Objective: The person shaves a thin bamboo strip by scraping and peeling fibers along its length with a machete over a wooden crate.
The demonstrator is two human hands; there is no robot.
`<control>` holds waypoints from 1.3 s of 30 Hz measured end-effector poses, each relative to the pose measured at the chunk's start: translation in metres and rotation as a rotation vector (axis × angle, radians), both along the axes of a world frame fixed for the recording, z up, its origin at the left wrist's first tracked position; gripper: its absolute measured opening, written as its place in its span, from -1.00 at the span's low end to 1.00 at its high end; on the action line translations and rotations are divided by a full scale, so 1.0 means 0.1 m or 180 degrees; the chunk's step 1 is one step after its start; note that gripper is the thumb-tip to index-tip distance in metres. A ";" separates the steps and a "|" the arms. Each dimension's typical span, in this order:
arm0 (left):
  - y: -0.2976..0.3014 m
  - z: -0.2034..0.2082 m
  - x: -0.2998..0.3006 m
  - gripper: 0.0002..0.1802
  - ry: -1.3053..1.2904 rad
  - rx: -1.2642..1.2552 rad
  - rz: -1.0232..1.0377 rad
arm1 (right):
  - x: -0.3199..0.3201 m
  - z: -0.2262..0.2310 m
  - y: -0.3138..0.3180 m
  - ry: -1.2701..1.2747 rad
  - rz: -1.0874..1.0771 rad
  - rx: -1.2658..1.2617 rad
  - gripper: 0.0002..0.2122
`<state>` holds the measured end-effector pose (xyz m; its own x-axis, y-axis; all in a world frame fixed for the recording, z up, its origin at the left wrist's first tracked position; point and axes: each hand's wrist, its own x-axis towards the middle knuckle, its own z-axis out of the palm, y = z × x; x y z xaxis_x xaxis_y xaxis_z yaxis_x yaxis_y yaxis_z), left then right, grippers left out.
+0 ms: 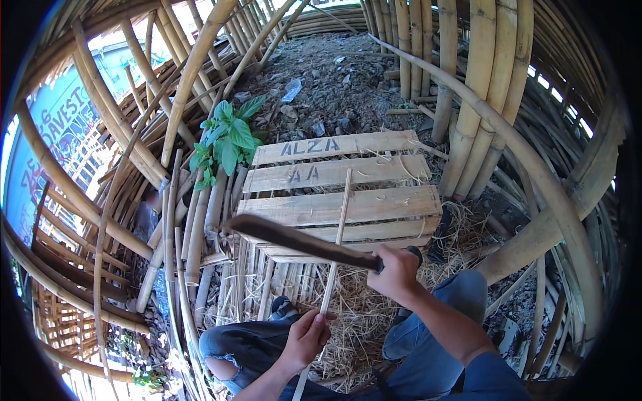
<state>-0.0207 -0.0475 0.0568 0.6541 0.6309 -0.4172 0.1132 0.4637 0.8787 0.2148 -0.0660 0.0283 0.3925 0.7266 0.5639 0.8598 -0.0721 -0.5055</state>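
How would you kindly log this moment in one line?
left hand: gripping bamboo strip | right hand: gripping machete | machete: crosses strip in view, contact unclear | slatted wooden crate: in front

left hand (307, 339): grips pale strip (330, 289) | right hand (397, 273): grips machete (304, 242) | slatted wooden crate (394, 202) beyond

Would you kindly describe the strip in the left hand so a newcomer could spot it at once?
Start at the slatted wooden crate mid-picture, then find the dark knife. The thin pale strip runs up from the left hand and crosses the blade in view. Unlike the crate's broad crosswise slats, it is narrow and nearly vertical in the picture.
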 end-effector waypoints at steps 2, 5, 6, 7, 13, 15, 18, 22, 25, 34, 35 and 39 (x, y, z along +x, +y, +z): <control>-0.01 -0.03 0.01 -0.66 -0.0106 -0.0044 0.0052 | -0.10 0.05 -0.03 -0.0165 0.0349 0.0020 -0.80; -0.03 -0.04 0.04 -0.69 -0.0026 0.0202 0.0106 | -0.19 0.06 -0.04 -0.0345 0.0572 -0.0055 -0.77; -0.04 -0.08 0.04 -0.69 0.0076 0.0430 0.0154 | -0.19 0.07 -0.04 -0.0339 0.0578 -0.0054 -0.77; -0.06 -0.11 0.04 -0.68 0.0176 0.0652 0.0195 | -0.18 0.09 -0.03 -0.0315 0.0565 -0.0055 -0.76; -0.12 -0.15 0.04 -0.65 0.0441 0.1058 0.0264 | -0.16 0.08 0.00 -0.0207 0.0324 -0.0167 -0.76; -0.15 -0.17 0.03 -0.65 0.0503 0.1214 0.0236 | -0.18 0.04 0.00 -0.0344 0.0487 -0.0086 -0.78; -0.18 -0.13 0.01 -0.65 0.0576 0.1397 0.0113 | -0.01 0.02 0.07 -0.0324 0.0236 -0.0234 -0.78; -0.18 -0.12 0.04 -0.65 0.0670 0.1289 0.0118 | -0.07 0.00 0.08 0.0104 0.0067 -0.0254 -0.77; -0.21 -0.10 0.02 -0.65 0.0679 0.1296 0.0104 | -0.06 0.09 0.04 -0.0188 0.0339 -0.0081 -0.78; -0.22 -0.19 -0.01 -0.64 0.0667 0.1526 0.0055 | 0.01 0.04 0.07 -0.0326 0.0163 -0.0155 -0.81; -0.23 -0.15 -0.01 -0.63 0.0713 0.1489 0.0036 | 0.02 0.04 0.07 -0.0411 0.0263 -0.0060 -0.81; -0.31 -0.09 -0.02 -0.63 0.0784 0.1519 -0.0064 | 0.30 0.03 0.18 -0.0258 -0.0369 -0.0134 -0.82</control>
